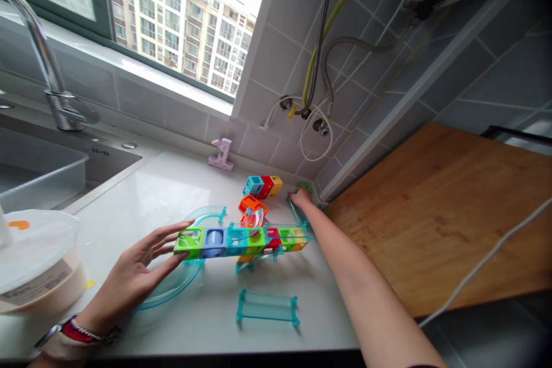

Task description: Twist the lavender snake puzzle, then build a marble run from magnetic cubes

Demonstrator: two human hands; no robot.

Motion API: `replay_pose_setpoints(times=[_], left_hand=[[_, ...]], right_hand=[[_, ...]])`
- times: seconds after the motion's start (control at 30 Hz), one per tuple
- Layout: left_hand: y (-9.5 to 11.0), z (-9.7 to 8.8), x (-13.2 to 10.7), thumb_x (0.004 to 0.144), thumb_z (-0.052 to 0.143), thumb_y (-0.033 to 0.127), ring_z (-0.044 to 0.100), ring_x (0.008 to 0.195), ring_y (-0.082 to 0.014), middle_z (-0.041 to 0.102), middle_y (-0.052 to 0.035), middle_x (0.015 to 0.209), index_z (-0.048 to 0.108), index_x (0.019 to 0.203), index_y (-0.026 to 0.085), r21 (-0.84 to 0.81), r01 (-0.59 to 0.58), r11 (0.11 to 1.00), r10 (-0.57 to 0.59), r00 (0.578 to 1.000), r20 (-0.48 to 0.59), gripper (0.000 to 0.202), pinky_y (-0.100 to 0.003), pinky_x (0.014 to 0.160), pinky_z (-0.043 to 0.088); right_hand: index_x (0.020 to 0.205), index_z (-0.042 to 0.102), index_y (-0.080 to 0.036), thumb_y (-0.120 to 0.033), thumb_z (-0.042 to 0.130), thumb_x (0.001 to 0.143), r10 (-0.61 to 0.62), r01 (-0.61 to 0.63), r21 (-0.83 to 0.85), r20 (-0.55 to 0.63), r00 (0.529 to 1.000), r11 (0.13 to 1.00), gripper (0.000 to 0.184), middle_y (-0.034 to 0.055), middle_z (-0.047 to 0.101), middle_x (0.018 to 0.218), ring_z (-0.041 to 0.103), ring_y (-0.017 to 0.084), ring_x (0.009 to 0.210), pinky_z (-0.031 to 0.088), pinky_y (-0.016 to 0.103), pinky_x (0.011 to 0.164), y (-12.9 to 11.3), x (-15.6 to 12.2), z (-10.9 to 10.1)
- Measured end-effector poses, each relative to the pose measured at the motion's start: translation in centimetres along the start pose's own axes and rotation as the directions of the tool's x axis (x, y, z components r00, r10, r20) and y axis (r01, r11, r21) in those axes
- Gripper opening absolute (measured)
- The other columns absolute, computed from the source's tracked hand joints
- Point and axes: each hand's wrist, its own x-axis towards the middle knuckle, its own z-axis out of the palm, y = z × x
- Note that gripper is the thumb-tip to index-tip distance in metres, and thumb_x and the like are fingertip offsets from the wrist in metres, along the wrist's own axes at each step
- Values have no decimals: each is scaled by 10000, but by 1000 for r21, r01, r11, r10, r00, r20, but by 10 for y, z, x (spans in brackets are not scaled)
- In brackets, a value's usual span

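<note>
My left hand (144, 261) pinches the left end of a long row of joined, colourful plastic cube blocks (236, 241), with thumb and fingers on either side of the green end cube. Translucent teal track pieces are fixed along the row. My right hand (302, 198) reaches to the far corner of the counter, its fingers closed and partly hidden. By it are a translucent teal track piece (296, 211) and a green piece (305, 187); what it grips is unclear. Behind the row sit a blue, red and yellow block group (261, 186) and an orange block (252, 204).
A round translucent teal track (172, 289) lies under my left hand. Another flat teal track piece (268, 307) rests near the front edge. A lidded tub (43, 264) and the sink (107, 155) are at left, a wooden board (452, 213) at right. A purple object (221, 155) stands by the wall.
</note>
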Motion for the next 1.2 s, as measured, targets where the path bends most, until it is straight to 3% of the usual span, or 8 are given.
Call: replay_pose_setpoints(times=[0.33, 0.47, 0.57, 0.63, 0.7, 0.8, 0.97, 1.2], left_hand=[[4, 0, 1, 871, 741, 416, 691, 1191, -329, 643, -140, 1417, 621, 1325, 238, -4, -17, 1000, 17, 1000, 10, 502, -469, 1004, 592], [5, 0, 2, 854, 758, 441, 700, 1167, -331, 643, -153, 1414, 625, 1317, 222, -23, 1, 1000, -1, 1000, 7, 529, -490, 1017, 581], [5, 0, 1, 866, 747, 440, 693, 1177, -324, 641, -158, 1411, 613, 1327, 214, -42, 13, 999, -13, 1000, 19, 531, -492, 1025, 576], [4, 0, 1, 875, 740, 433, 682, 1196, -321, 631, -162, 1421, 606, 1332, 210, -51, 9, 999, -8, 1000, 26, 526, -494, 1032, 572], [5, 0, 1, 873, 743, 429, 678, 1202, -324, 630, -169, 1419, 603, 1334, 206, -53, 0, 999, 1, 1000, 31, 531, -499, 1032, 570], [6, 0, 1, 859, 758, 432, 679, 1196, -334, 649, -172, 1391, 614, 1327, 207, -47, -11, 999, 13, 999, 36, 538, -505, 1015, 577], [8, 1, 2, 851, 768, 432, 664, 1223, -343, 640, -184, 1401, 621, 1316, 196, -102, -18, 995, 23, 999, 46, 541, -501, 1000, 585], [12, 4, 0, 868, 755, 423, 598, 1311, -347, 581, -203, 1466, 614, 1309, 181, -135, -16, 991, 25, 998, 62, 522, -495, 1014, 576]], right_hand=[[1300, 604, -177, -364, 640, 992, 118, 25, 426, -305, 945, 904, 363, 107, 622, 1313, 652, 248, 1113, 573, 462, 935, 11, 13, -95], [1293, 585, -126, -464, 623, 965, 159, 91, 584, -363, 918, 807, 472, 163, 636, 1324, 627, 264, 1190, 545, 391, 955, 26, -17, -134], [1256, 579, -175, -647, 520, 942, 182, 99, 705, -313, 932, 702, 571, 128, 709, 1201, 713, 225, 932, 584, 335, 731, 43, -70, -145], [1155, 617, -202, -732, 545, 882, 166, 78, 792, -221, 961, 605, 600, 96, 752, 1080, 718, 197, 783, 575, 301, 626, 50, -121, -141], [1110, 640, -238, -697, 741, 766, 119, -60, 966, 30, 992, 253, 583, 79, 749, 1124, 721, 189, 804, 575, 280, 627, 49, -182, -128], [1083, 671, -258, -598, 878, 680, 50, -274, 962, 273, 961, 1, 567, 53, 745, 1124, 722, 199, 856, 586, 288, 655, 31, -270, -97], [1058, 667, -212, -565, 887, 699, -64, -452, 883, 448, 892, -126, 549, 73, 736, 1042, 718, 231, 942, 585, 311, 721, -23, -348, -48], [1084, 620, -197, -558, 892, 698, -70, -478, 866, 473, 878, -149, 594, 84, 727, 1104, 716, 201, 905, 595, 301, 717, -62, -348, -24]])
